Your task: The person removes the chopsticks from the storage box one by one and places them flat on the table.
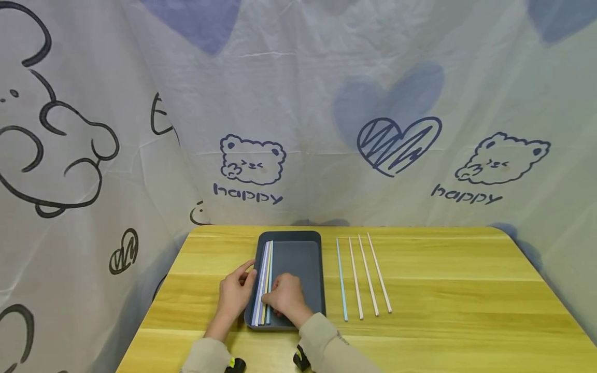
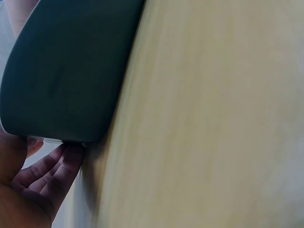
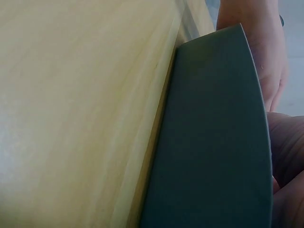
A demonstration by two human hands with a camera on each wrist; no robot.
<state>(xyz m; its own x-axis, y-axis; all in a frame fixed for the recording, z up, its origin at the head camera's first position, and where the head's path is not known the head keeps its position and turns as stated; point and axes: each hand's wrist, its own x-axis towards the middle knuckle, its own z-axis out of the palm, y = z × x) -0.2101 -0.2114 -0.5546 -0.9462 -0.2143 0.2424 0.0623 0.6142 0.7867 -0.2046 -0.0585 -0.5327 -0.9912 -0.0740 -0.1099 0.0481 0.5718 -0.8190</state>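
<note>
A dark grey tray (image 1: 298,236) lies lengthwise on the wooden table. Along its left side lie several slim chopsticks (image 1: 266,259), purple, white, yellow and light blue, side by side. At the tray's left wall my left hand (image 1: 235,294) grips the edge, thumb near the rim and fingers against the outer side. My right hand (image 1: 288,296) reaches inside over the near part of the row, its curled fingers and thumb pinching the light-blue chopstick (image 1: 271,274) at the row's right. Part of that chopstick is covered by the hand. Both wrist views show mainly the outer tray walls (image 2: 71,71).
Right of the tray, a light-blue chopstick (image 1: 342,280) and three pale pink chopsticks (image 1: 367,274) lie spread apart on the wooden table (image 1: 457,300). A white printed cloth (image 1: 317,114) hangs behind the table and along its left side.
</note>
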